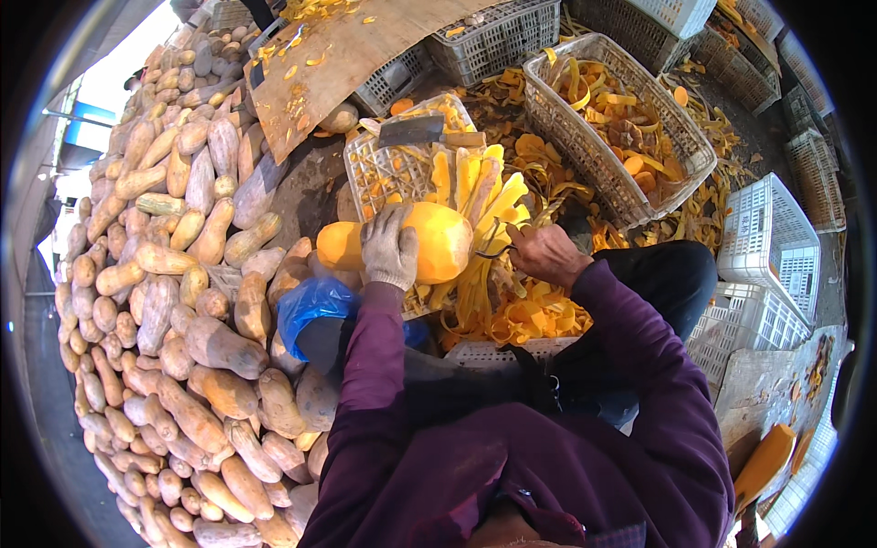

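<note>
A peeled orange squash [445, 239] lies crosswise in front of me, its thick end to the right. My left hand [390, 248], in a pale work glove, grips it around the middle. Just right of its thick end, my bare right hand [548, 258] is closed on a peeler [494, 252], whose thin dark curved metal end shows; the handle is mostly hidden in the fingers. Long yellow peel strips [477, 187] fan out behind the squash. On the white plastic crate [360, 172] beyond it rests a cleaver [411, 131] with a wooden handle.
Unpeeled squashes [219, 342] are heaped along my whole left side. A large basket [541, 119] of peels and orange pieces stands far right of centre. Plywood [365, 55] lies at the back. White crates [744, 219] are stacked at right. Blue plastic [311, 310] wraps my left leg.
</note>
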### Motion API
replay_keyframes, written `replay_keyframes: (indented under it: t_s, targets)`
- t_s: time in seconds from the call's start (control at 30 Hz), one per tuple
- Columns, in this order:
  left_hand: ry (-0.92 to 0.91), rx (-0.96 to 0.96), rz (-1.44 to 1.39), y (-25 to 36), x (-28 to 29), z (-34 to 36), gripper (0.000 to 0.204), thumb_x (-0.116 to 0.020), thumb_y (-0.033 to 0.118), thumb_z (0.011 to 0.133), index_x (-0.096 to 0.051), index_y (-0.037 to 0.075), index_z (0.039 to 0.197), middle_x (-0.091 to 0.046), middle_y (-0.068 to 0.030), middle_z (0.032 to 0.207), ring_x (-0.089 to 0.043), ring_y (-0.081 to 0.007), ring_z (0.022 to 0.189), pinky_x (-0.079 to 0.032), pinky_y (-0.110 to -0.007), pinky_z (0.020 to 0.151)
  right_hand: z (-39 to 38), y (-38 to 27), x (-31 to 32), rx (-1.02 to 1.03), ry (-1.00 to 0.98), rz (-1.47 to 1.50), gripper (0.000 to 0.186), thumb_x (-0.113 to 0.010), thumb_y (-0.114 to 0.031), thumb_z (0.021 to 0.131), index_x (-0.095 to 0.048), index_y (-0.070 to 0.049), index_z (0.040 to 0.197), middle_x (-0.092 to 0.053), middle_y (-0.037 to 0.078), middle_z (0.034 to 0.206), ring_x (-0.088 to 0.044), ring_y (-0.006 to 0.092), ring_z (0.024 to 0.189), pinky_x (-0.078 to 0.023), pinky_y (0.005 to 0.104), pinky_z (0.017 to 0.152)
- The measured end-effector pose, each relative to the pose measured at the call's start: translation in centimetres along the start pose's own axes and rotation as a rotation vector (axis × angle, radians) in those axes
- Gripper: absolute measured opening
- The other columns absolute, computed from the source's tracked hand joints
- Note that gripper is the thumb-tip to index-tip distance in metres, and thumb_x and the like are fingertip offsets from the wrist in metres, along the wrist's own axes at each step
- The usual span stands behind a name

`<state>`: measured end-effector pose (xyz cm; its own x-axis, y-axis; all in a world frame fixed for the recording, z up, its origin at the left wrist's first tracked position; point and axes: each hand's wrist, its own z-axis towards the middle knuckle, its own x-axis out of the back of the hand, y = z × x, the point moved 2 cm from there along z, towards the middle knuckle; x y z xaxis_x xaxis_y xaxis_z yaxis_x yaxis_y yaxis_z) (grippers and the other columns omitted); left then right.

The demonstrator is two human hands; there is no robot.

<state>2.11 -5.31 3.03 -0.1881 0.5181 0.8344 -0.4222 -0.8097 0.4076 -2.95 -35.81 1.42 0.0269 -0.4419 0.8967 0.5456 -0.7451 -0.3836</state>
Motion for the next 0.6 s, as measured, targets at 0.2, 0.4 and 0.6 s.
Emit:
replay_keyframes:
  t_s: [0.2, 0.4, 0.6]
  targets:
    - [-0.027, 0.036, -0.025, 0.4, 0.1, 0.8, 0.046, -0.057, 0.03, 0.1, -0.069, 0.012, 0.141, -0.068, -0.0165, 0.14, -0.058, -0.0402, 0.133, -0.038, -0.051, 0.119, 5.2, -3.8, 1.6, 0.176, 0.073, -0.105, 0.048, -0.065, -0.022, 0.096, -0.059, 0.007, 0.134, -0.065, 0.014, 0.079, -0.067, 0.0307, 0.063, -0.054, 0.042, 0.056]
    - [-0.033, 0.033, -0.028, 0.2, 0.3, 1.6, 0.045, -0.056, 0.028, 0.099, -0.07, 0.012, 0.139, -0.068, -0.0166, 0.14, -0.058, -0.0399, 0.134, -0.039, -0.051, 0.119, -2.3, 1.4, 1.1, 0.079, -0.016, -0.184, 0.029, -0.062, -0.019, 0.096, -0.063, 0.005, 0.112, -0.062, 0.013, 0.072, -0.065, 0.03, 0.057, -0.051, 0.0429, 0.05]
    - [-0.053, 0.03, -0.076, 0.1, -0.1, 1.6, 0.045, -0.056, 0.029, 0.1, -0.069, 0.013, 0.14, -0.068, -0.0169, 0.141, -0.058, -0.0408, 0.134, -0.04, -0.051, 0.118, 4.8, 0.0, -1.7, 0.009, 0.127, 0.293, 0.026, -0.065, -0.02, 0.097, -0.063, 0.004, 0.106, -0.065, 0.022, 0.074, -0.067, 0.0414, 0.067, -0.053, 0.0501, 0.062]
